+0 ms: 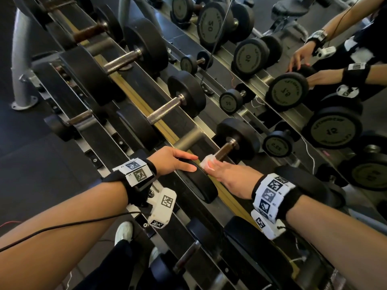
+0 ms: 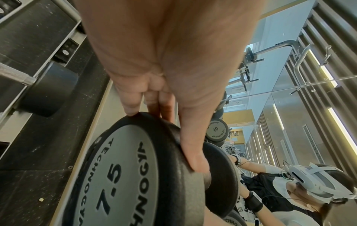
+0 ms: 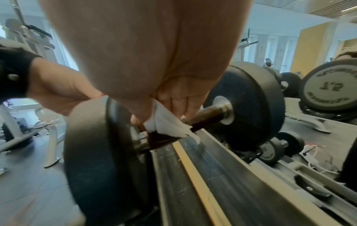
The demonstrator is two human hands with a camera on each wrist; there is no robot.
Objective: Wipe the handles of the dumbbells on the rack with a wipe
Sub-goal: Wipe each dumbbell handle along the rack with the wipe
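- Gym floor (image 1: 31,143), dark and rubbery, lies on the left under a long slanted rack (image 1: 146,97) that runs from top left to bottom right and carries black dumbbells; a mirror (image 1: 314,84) on its far side repeats them.
- Left hand (image 1: 167,161) rests on the near disc (image 1: 196,181) of one dumbbell, fingers straight and laid over the rim; in the left wrist view the disc face reads 7.5 and the fingertips (image 2: 131,110) touch its edge.
- Wipe (image 1: 207,162), white and crumpled, sits on the near end of that dumbbell's handle (image 1: 226,148), just beside the near disc.
- Right hand (image 1: 228,174) pinches the wipe against the handle, thumb on one side and fingers curled over the other, as the right wrist view shows.
- Far disc (image 1: 238,137) of the same dumbbell stands past the bare, brownish stretch of handle.
- Further right, the mirror shows larger dumbbells and the person's two arms.
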